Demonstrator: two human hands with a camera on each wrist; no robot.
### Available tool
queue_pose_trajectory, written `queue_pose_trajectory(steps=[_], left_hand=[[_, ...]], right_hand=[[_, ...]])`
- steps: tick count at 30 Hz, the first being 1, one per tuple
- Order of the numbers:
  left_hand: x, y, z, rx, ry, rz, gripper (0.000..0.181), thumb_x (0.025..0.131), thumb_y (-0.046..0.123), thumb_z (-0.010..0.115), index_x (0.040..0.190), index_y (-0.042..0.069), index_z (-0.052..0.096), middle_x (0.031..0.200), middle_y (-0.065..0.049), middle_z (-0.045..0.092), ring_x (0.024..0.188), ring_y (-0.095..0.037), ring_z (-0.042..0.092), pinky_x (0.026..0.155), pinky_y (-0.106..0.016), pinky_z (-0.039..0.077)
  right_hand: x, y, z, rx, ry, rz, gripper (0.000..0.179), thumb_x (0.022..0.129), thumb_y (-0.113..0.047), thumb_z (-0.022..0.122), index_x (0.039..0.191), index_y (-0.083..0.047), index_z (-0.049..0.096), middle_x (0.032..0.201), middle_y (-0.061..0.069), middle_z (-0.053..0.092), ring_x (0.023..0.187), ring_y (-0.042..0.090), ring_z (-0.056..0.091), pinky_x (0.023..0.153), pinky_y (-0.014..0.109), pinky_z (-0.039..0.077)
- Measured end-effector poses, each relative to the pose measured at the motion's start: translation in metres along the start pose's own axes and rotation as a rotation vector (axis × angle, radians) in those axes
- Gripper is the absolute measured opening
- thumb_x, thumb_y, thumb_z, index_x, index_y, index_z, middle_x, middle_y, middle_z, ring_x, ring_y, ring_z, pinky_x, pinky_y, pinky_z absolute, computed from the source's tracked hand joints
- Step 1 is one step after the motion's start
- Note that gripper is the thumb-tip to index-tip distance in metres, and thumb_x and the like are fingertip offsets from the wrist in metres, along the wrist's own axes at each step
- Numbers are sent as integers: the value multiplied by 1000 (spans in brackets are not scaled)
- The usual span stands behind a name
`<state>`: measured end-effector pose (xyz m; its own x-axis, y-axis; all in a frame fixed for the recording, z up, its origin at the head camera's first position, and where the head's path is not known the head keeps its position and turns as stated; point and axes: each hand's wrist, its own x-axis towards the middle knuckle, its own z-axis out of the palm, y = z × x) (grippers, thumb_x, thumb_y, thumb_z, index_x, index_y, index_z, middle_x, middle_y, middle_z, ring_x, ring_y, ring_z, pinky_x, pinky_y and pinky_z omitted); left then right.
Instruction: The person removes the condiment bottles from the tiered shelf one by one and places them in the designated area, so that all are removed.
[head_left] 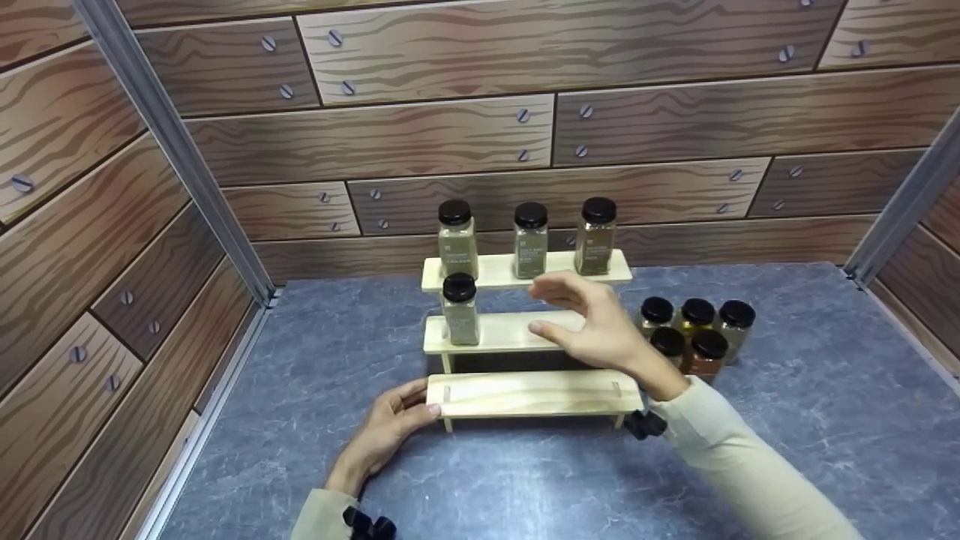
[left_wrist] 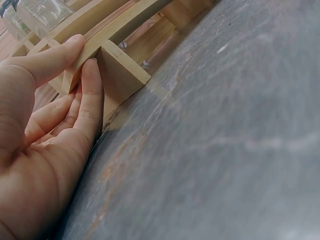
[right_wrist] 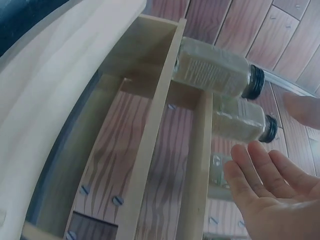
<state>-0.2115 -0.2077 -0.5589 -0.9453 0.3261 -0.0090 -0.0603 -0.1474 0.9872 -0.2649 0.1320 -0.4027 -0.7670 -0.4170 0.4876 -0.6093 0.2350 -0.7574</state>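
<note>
A three-tier light wooden spice rack (head_left: 532,394) stands on the table. My left hand (head_left: 386,424) pinches the left end of its bottom tier; in the left wrist view the thumb (left_wrist: 60,60) lies on the board and the fingers are under it. My right hand (head_left: 604,322) hovers over the right part of the middle tier, thumb and fingers apart, holding nothing. On the middle tier's left end is a black-capped spice jar (head_left: 461,319). The top tier bears three more: a left jar (head_left: 458,247), a middle jar (head_left: 531,251) and a browner right jar (head_left: 596,244).
Right of the rack, several black-capped spice jars (head_left: 697,319) stand close together on the grey marbled table (head_left: 315,360), partly behind my right wrist. Wood-patterned panels (head_left: 450,135) rise at the back and both sides, with metal posts (head_left: 180,150) in the corners.
</note>
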Motion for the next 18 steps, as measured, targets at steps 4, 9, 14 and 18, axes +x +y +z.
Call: queue_pose_trajectory(steps=[4,9,14,18], left_hand=[[0,-1,1,-1,9,-6,72,100,3,71,156,-20,32,149,-33,55,118,-19,70,107,-31,59],[0,-1,0,7,13,-3,73,99,2,71,156,-20,31,150,-34,53,118,-19,69,107,-31,59],[0,-1,-1,9,21,-6,74,99,3,71,156,-20,31,151,-36,51,119,-20,70,107,-31,58],[0,0,-1,11,20,-9,74,99,3,72,157,-20,31,152,-37,50,120,-21,69,108,-31,58]], right_hand=[[6,-1,10,-1,-11,4,57,83,-3,89,134,7,64,127,16,73,120,32,72,111,38,57],[15,-2,21,-3,-19,21,57,85,-7,89,134,7,63,128,19,73,121,33,71,112,37,56],[20,0,33,18,-26,26,59,86,-9,89,135,8,62,129,19,72,122,38,70,113,41,56],[22,2,42,50,-23,39,59,86,-10,89,135,7,62,129,23,71,122,40,69,112,42,56]])
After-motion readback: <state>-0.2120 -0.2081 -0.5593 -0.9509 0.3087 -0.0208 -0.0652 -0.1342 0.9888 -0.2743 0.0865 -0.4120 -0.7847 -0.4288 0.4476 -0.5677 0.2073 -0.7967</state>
